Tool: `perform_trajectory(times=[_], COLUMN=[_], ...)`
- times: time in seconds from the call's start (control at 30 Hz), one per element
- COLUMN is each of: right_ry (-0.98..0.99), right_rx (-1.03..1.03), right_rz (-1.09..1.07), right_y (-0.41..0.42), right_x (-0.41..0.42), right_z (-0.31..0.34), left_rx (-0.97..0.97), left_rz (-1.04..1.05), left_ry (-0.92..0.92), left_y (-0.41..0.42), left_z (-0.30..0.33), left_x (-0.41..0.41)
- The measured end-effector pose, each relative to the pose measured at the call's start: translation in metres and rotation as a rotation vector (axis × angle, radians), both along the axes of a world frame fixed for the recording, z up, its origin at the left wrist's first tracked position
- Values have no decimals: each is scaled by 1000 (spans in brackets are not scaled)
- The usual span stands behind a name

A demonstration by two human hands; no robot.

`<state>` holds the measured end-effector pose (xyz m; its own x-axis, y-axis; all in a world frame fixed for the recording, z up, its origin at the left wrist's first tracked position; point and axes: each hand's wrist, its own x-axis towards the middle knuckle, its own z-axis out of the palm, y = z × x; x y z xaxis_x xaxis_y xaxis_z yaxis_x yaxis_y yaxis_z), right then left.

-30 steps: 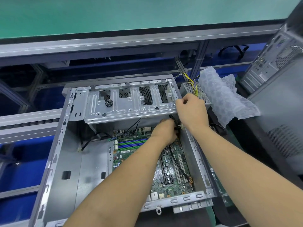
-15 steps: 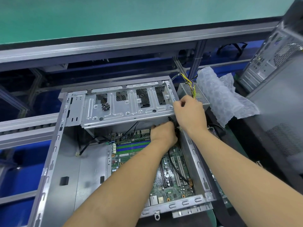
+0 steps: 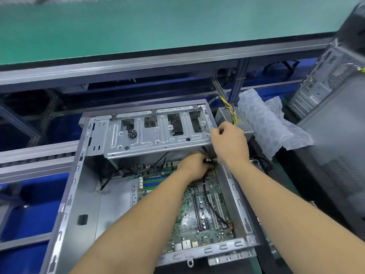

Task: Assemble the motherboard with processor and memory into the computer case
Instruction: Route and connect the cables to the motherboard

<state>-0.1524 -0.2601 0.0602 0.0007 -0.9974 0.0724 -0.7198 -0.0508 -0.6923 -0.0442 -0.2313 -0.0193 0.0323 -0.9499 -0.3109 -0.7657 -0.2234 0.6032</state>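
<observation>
My left hand [image 3: 194,165] is down inside the case [image 3: 79,194], just under the front edge of the drive cage [image 3: 158,133], with its fingers curled round a small white connector [image 3: 212,160] on a black cable [image 3: 214,209]. That cable runs back toward me across the board [image 3: 197,218] to its near right corner. My right hand [image 3: 229,143] is above the case's right wall, fingers bent, thumb and forefinger pinched at the cage's right end (what sits between them I cannot tell). The heel of that hand is just beside the white connector.

The board lies flat on the case floor, against the right wall, its port blocks at the near rim. Green and blue memory slots [image 3: 154,181] show at its far left part; whether sticks are seated in them I cannot tell, and my left forearm covers the middle of the board.

A little cluster of dark screws [image 3: 132,133] rests on top of the cage. Beyond the right wall sits a power supply [image 3: 233,119] with yellow wires [image 3: 230,107] rising from it, and beside it a heap of bubble wrap [image 3: 264,123]. Another case [image 3: 324,84] stands upright at far right.
</observation>
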Motion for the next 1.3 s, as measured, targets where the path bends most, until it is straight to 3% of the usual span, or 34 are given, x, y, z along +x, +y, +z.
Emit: perform_trajectory(times=[0.23, 0.47, 0.77, 1.03, 1.3], right_ry=[11, 7, 6, 1, 6], right_rx=[2, 1, -2, -6, -8], right_rz=[2, 16, 17, 10, 12], right_y=[0, 1, 0, -1, 0], right_x=[-1, -1, 0, 1, 2], right_z=[1, 1, 1, 1, 3], left_rx=[-42, -64, -164, -151, -266], left_rz=[187, 124, 81, 59, -29], left_ry=[57, 124, -109, -183, -282], left_y=[10, 18, 14, 11, 16], left_z=[2, 0, -3, -3, -4], left_x=[16, 15, -11, -17, -17])
